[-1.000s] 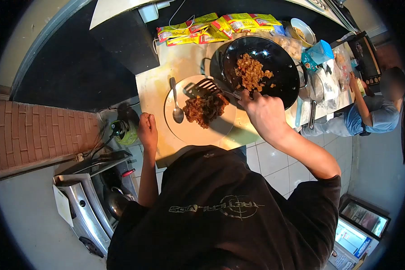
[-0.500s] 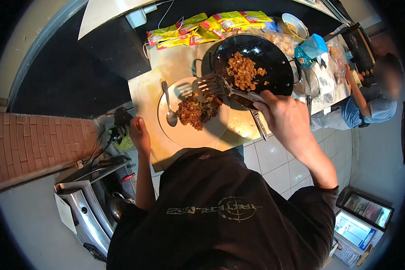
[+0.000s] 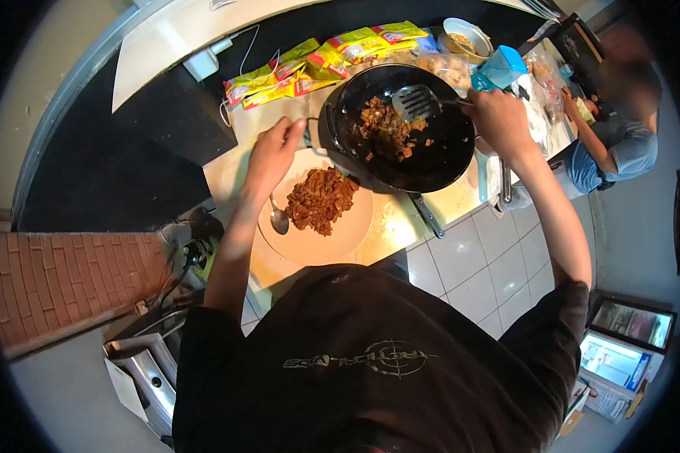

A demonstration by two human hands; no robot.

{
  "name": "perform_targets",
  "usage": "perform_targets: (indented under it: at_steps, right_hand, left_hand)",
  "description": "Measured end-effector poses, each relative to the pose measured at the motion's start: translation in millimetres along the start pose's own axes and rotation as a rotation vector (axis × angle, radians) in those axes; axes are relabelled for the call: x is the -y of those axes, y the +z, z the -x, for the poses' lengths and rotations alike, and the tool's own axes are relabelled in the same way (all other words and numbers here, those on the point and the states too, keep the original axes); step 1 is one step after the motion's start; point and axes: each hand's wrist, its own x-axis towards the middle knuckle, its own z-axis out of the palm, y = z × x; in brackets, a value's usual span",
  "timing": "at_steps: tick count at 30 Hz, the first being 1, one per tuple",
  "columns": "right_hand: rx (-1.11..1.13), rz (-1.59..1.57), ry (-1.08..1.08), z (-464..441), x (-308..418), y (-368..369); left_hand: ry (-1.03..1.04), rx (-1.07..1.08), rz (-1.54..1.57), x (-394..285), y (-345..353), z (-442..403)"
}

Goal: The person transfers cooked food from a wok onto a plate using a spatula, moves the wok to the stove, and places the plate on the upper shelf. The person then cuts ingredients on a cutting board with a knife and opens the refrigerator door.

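Observation:
My right hand (image 3: 499, 124) is closed round the handle of a slotted spatula (image 3: 415, 103), whose head rests in the black wok (image 3: 446, 162) beside some browned food (image 3: 385, 124). Over the upper left part of a round plate (image 3: 355, 234), my left hand (image 3: 274, 155) is raised with its fingers apart and nothing in it, near the wok's left handle. The plate bears a heap of dark reddish-brown food (image 3: 323, 200). A spoon (image 3: 279, 220) lies on the plate's left side, its handle partly hidden by my left hand.
Yellow packets (image 3: 310, 75) lie along the back of the table (image 3: 385, 234). A knife (image 3: 428, 217) juts over the front edge by the wok. Right of the wok are a blue container (image 3: 502, 66), a bowl (image 3: 468, 38) and plastic bags. Another person (image 3: 627, 151) stands at the far right.
My right hand has moved the spatula from above the plate into the wok. My left hand has risen from beside the table to above the plate, its fingers now apart.

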Motion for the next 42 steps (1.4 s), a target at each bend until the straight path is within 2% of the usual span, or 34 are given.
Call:
perform_targets:
  at_steps: [2, 3, 5, 6, 9, 10, 13, 14, 16, 17, 18, 20, 26, 28, 29, 32, 33, 34, 36, 37, 42]
  right_hand:
    - [0.036, 0.13, -0.063, -18, -2, 10]
    - [0.029, 0.132, -0.05, -26, -3, 18]
    - [-0.032, 0.228, -0.125, -40, -3, 37]
    - [-0.036, 0.228, -0.113, -44, -2, 43]
    - [-0.205, 0.318, -0.28, -53, 6, 55]
    - [-0.205, 0.318, -0.278, -54, 8, 56]
    - [0.026, 0.286, -0.382, -52, 16, 50]
    - [0.026, 0.289, -0.387, -52, 14, 53]
    - [-0.119, 0.268, -0.62, -50, 8, 56]
    - [-0.124, 0.3, -0.651, -49, 2, 56]
    - [-0.123, 0.303, -0.655, -51, 1, 47]
    - [0.022, 0.257, -0.566, -56, 1, 33]
    - [-0.148, 0.316, -0.455, -67, 13, 35]
    - [0.083, 0.303, -0.459, -63, 19, 37]
    - [0.015, 0.152, -0.53, -61, 10, 59]
    - [0.108, 0.133, -0.578, -48, 5, 50]
    - [0.019, 0.075, -0.604, -46, 4, 45]
    - [0.023, 0.075, -0.605, -45, 3, 38]
    - [0.125, 0.129, -0.423, -47, 0, 19]
    - [0.046, 0.127, -0.42, -49, -5, 18]
    - [-0.01, 0.202, -0.34, -60, -20, 26]
  left_hand:
    - [-0.025, 0.176, -0.036, -2, 17, -20]
    - [-0.011, 0.177, -0.038, -2, 23, -27]
    - [-0.094, 0.362, -0.027, 4, 38, -38]
    - [-0.058, 0.339, -0.006, 4, 43, -38]
    - [-0.071, 0.357, 0.011, 8, 51, -41]
    - [-0.078, 0.34, 0.037, 7, 52, -41]
    - [-0.091, 0.301, 0.06, 8, 55, -43]
    - [-0.096, 0.281, 0.054, 10, 56, -44]
    - [-0.1, 0.27, 0.06, 12, 58, -44]
    - [-0.102, 0.265, 0.062, 13, 59, -44]
    - [-0.104, 0.262, 0.065, 12, 59, -43]
    - [-0.08, 0.238, 0.007, 8, 58, -41]
    - [-0.049, 0.224, 0.048, 6, 60, -40]
    - [-0.038, 0.201, 0.04, 8, 62, -41]
    - [-0.029, 0.174, 0.033, 10, 63, -41]
    - [-0.05, 0.158, 0.026, 14, 65, -39]
    - [-0.051, 0.16, 0.03, 13, 65, -39]
    - [-0.044, 0.163, 0.038, 13, 66, -38]
    - [-0.039, 0.167, 0.044, 11, 65, -36]
    - [-0.025, 0.161, 0.045, 9, 64, -35]
    - [0.007, 0.162, 0.035, -1, 63, -36]
